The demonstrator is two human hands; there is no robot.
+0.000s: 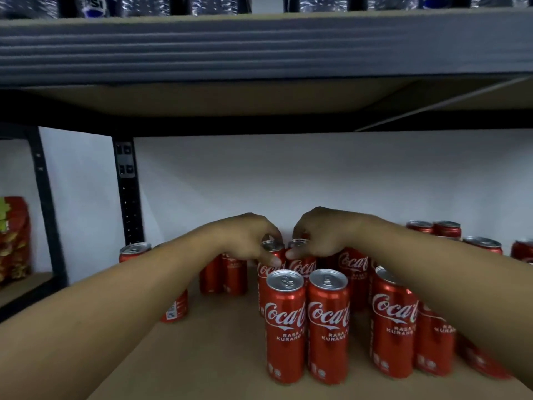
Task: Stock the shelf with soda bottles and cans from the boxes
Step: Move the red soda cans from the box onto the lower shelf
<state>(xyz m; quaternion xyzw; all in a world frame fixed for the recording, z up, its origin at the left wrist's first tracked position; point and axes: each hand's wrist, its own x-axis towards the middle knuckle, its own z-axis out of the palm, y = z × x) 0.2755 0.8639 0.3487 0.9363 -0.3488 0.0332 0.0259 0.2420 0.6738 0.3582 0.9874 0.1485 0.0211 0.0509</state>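
Reaching with both arms over the brown shelf board (202,342). Gripping the top of one upright red Coca-Cola can (268,269) with the curled fingers of the left hand (248,241), and the top of the neighbouring can (301,267) with the right hand (320,235), side by side and close together. Just in front, a pair of front cans (285,324), upright and touching. To the right, more cans (393,324), partly hidden by the forearm. Overhead, Pepsi bottles (92,7) on the upper shelf (259,44). Far left, a red snack bag (14,241).

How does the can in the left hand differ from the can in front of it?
The rear can is pinched at its rim by the left hand; the front can is untouched. The rear can is mostly hidden; the front can shows fully. Both are upright red cola cans.
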